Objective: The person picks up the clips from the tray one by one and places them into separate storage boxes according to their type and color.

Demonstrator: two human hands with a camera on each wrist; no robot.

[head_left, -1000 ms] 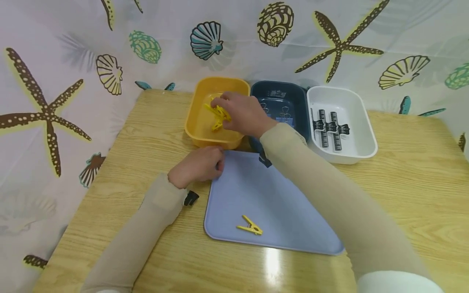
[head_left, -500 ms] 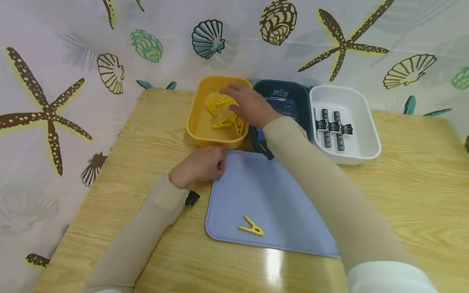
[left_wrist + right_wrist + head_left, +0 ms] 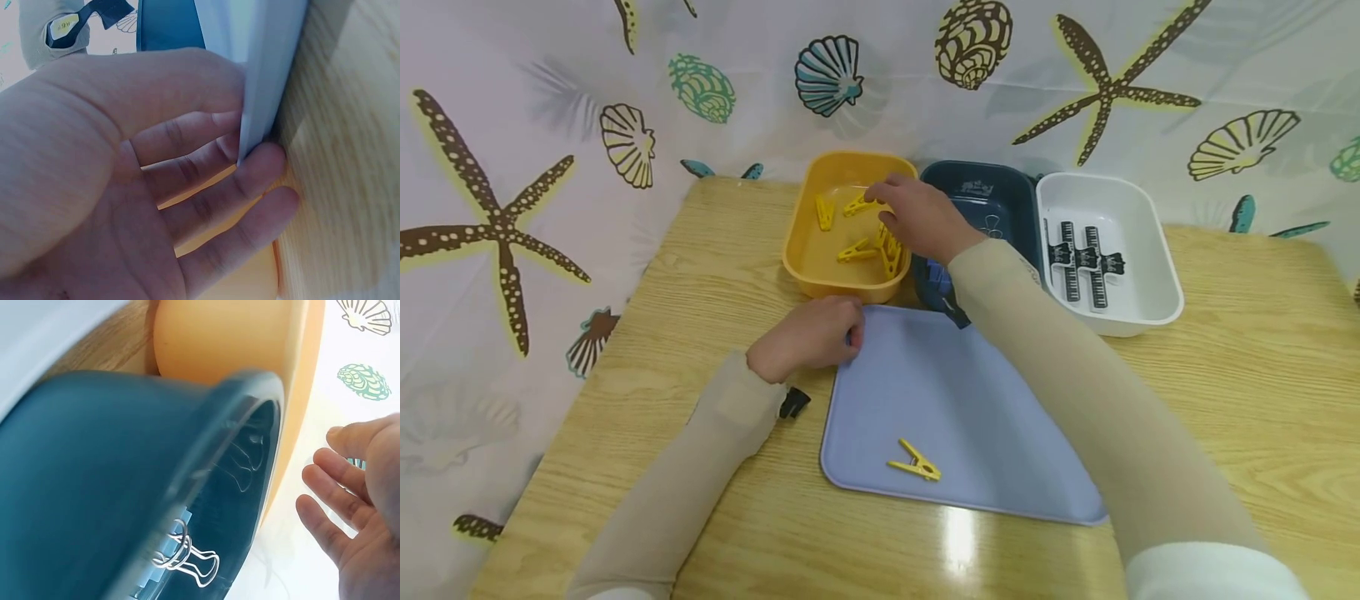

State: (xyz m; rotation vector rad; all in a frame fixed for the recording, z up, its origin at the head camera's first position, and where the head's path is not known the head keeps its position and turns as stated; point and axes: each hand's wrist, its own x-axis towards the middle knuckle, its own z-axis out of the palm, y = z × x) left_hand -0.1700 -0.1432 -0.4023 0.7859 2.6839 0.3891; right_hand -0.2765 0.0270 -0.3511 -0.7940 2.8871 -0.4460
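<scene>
My left hand [image 3: 820, 333] grips the far left corner of a light blue tray [image 3: 955, 392]. In the left wrist view the thumb lies over the tray's rim [image 3: 269, 81] and fingers curl at its underside. My right hand [image 3: 925, 218] hovers over the right side of a yellow bin [image 3: 846, 292], its fingers loosely spread. The right wrist view shows nothing in those fingers [image 3: 340, 478]. Several yellow clothespins [image 3: 857, 250] lie in the bin, some partly hidden by the hand. One more yellow clothespin [image 3: 917, 461] rests near the tray's front edge.
A dark blue bin [image 3: 1033, 217] beside the yellow one holds blue binder clips [image 3: 187, 550]. Right of it stands a white bin [image 3: 1150, 283] with several black-and-white patterned clips [image 3: 1086, 258]. A patterned cloth [image 3: 880, 75] hangs behind the wooden table [image 3: 1240, 375].
My right hand, earlier among the clothespins in the yellow bin, has opened and moved up and right. The clothespins lie spread apart in the bin. My left hand stays at the tray corner.
</scene>
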